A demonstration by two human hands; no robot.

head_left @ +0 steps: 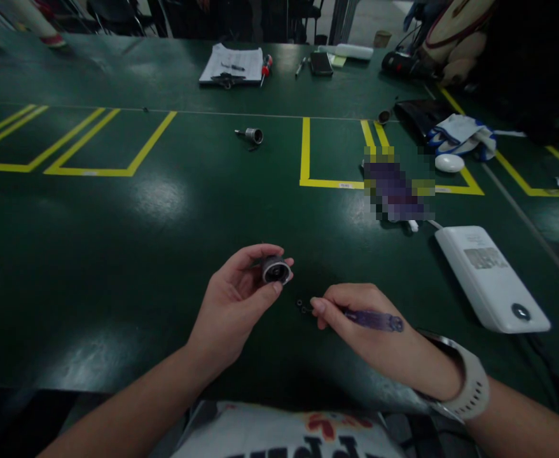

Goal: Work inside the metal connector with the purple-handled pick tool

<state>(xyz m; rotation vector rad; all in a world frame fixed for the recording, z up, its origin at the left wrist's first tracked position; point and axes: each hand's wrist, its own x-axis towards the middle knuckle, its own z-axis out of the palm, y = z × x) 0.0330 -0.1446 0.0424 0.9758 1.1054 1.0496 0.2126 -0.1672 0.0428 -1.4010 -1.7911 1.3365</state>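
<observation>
My left hand is closed round a small cup-shaped metal part, its hollow end turned up and towards me. Between the thumb and fingers of my right hand is a screwdriver with a clear purple handle; the handle lies back over the hand and the shaft points left. Just left of its fingertips are tiny dark ring-like pieces, too small to name. The two hands are apart. Farther off on the green table lies a similar metal part with a thin stem.
To the right lie a white power bank, a blurred-out phone-like object, a white oval case and blue-white gloves. At the back are a clipboard, a red-handled screwdriver and a black device. Yellow tape marks the table.
</observation>
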